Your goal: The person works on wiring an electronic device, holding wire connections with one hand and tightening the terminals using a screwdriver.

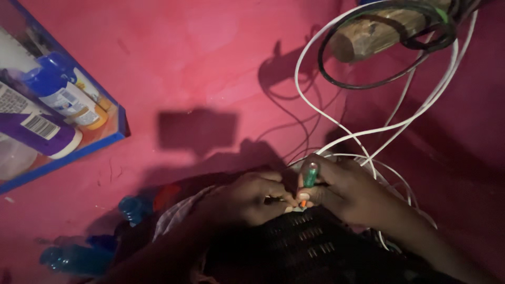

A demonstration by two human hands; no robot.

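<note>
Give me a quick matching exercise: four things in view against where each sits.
Things:
1. green-handled tool
2. white cables
3. wooden peg
4. blue bottle

Places:
A. on the blue-edged shelf, upper left
B. in the right hand
C. top right, wrapped in loops of black cable
D. looping across the pink wall

Pairs: 1-B, 2-D, 3-C, 4-A

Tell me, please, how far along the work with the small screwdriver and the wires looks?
Done: nothing finished shows. In hand: the right hand holds a green-handled screwdriver, tip down where the left hand pinches something small, too dark to identify. Left: white cables lie loose and looped; the black cable hangs on a wooden peg.
</note>
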